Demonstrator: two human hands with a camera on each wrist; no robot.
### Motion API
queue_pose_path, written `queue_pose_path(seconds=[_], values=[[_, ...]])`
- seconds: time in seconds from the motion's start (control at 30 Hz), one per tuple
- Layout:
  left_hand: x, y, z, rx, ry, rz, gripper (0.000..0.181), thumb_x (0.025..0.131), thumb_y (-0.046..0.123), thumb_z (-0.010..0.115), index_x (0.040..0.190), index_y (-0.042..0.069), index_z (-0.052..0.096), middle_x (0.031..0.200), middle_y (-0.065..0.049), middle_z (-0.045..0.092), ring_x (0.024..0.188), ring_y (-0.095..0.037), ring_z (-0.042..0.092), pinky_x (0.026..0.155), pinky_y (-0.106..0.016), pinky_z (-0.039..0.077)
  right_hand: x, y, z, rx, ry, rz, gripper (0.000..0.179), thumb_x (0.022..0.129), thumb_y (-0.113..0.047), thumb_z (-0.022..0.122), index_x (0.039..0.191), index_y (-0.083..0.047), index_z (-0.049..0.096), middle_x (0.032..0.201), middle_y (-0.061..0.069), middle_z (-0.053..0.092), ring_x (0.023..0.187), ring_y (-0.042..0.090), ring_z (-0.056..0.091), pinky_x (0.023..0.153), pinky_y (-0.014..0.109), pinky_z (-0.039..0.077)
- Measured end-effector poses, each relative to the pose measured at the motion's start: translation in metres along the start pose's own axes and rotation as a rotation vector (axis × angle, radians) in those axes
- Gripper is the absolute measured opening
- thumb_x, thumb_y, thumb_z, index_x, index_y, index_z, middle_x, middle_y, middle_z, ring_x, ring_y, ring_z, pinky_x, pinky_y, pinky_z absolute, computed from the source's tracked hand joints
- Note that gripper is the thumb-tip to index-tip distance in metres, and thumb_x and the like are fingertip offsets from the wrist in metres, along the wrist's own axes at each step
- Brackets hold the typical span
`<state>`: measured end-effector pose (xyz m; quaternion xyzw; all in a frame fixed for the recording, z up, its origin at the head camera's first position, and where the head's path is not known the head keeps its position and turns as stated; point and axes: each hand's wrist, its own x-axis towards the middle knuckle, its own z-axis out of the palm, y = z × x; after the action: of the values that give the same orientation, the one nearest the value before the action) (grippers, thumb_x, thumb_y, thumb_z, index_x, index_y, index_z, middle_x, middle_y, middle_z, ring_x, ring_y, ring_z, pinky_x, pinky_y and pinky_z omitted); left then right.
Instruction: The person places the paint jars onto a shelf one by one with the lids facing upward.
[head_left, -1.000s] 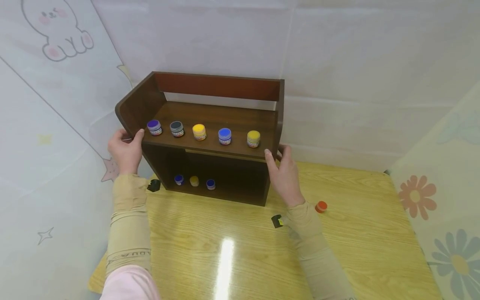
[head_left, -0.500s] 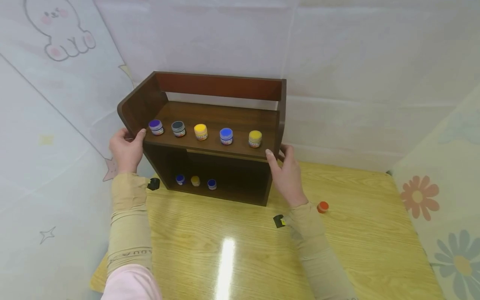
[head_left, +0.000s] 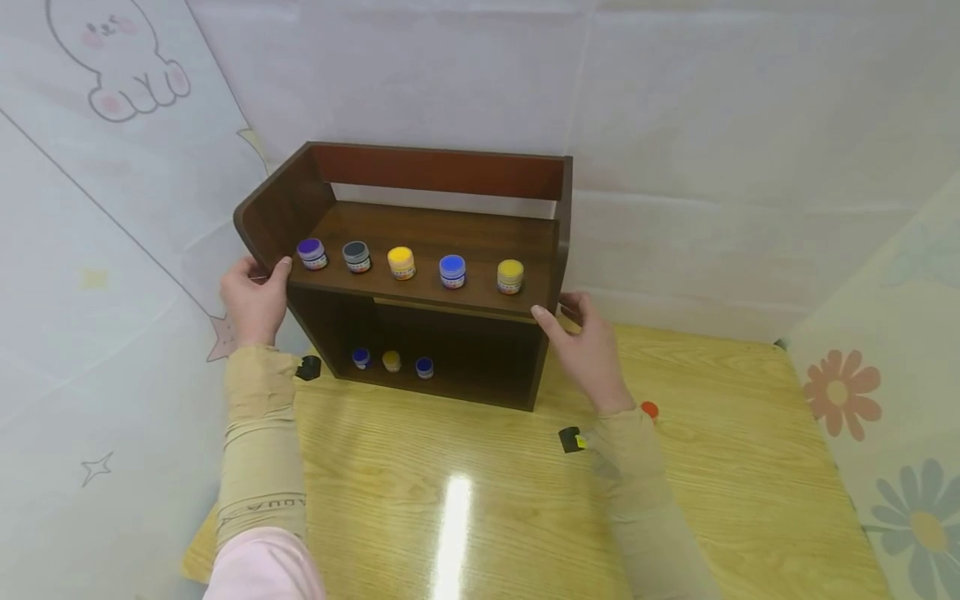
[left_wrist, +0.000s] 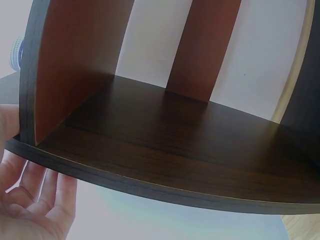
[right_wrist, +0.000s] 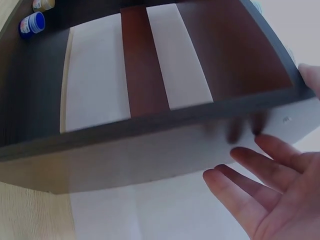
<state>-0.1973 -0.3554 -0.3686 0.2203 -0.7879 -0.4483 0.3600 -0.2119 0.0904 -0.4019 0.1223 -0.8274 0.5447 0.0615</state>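
A dark brown two-tier shelf stands upright on the wooden table. My left hand grips its left side panel, thumb at the front edge and fingers along the outer face. At the right side panel, my right hand has its thumb at the front edge; its fingers are spread and look mostly apart from the outer face. Along the upper board stand several small paint jars: purple, dark grey, bright yellow, blue and dull yellow.
Two blue jars and a yellow one sit on the lower board. A red-lidded jar is partly hidden by my right wrist. Printed sheets hang behind and beside the wooden table.
My right hand has shifted slightly right, its fingers loosening from the side panel, and its forearm now partly covers the red jar. My left hand and the shelf look unchanged.
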Motion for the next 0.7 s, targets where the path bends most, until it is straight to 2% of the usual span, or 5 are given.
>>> queue_pose_path(seconds=[0.2, 0.37, 0.6, 0.7], values=[[-0.001, -0.001, 0.0, 0.001, 0.003, -0.011, 0.035, 0.095, 0.033, 0.072, 0.105, 0.0, 0.067, 0.089, 0.003, 0.061, 0.078, -0.005, 0.057, 0.07, -0.021, 0.047, -0.005, 0.007, -0.014, 0.024, -0.033, 0.044, 0.073, 0.09, -0.062, 0.068, 0.138, -0.009, 0.058, 0.144, 0.01, 0.055, 0.13, 0.032, 0.054, 0.1, 0.05, 0.049], [-0.001, 0.001, 0.0, -0.003, 0.006, -0.011, 0.035, 0.095, 0.033, 0.072, 0.105, 0.0, 0.067, 0.089, 0.003, 0.061, 0.078, -0.005, 0.057, 0.07, -0.021, 0.047, -0.01, 0.01, -0.025, -0.009, -0.025, 0.074, 0.072, 0.09, -0.064, 0.067, 0.136, -0.009, 0.061, 0.144, 0.011, 0.055, 0.129, 0.033, 0.055, 0.102, 0.052, 0.047], [-0.002, 0.001, -0.001, 0.021, -0.008, -0.024, 0.04, 0.095, 0.037, 0.071, 0.109, 0.0, 0.068, 0.091, 0.001, 0.062, 0.079, -0.005, 0.056, 0.069, -0.021, 0.046, -0.012, 0.022, -0.038, -0.068, 0.065, 0.071, 0.063, 0.098, -0.057, 0.06, 0.132, -0.005, 0.063, 0.137, 0.015, 0.061, 0.133, 0.037, 0.05, 0.106, 0.059, 0.04], [-0.002, 0.002, -0.002, 0.025, -0.011, -0.025, 0.041, 0.095, 0.038, 0.07, 0.109, -0.001, 0.068, 0.092, 0.001, 0.061, 0.08, -0.006, 0.056, 0.069, -0.021, 0.046, -0.013, 0.028, -0.045, -0.084, 0.109, 0.101, 0.062, 0.098, -0.057, 0.059, 0.131, -0.005, 0.064, 0.134, 0.014, 0.063, 0.13, 0.037, 0.052, 0.105, 0.06, 0.039]])
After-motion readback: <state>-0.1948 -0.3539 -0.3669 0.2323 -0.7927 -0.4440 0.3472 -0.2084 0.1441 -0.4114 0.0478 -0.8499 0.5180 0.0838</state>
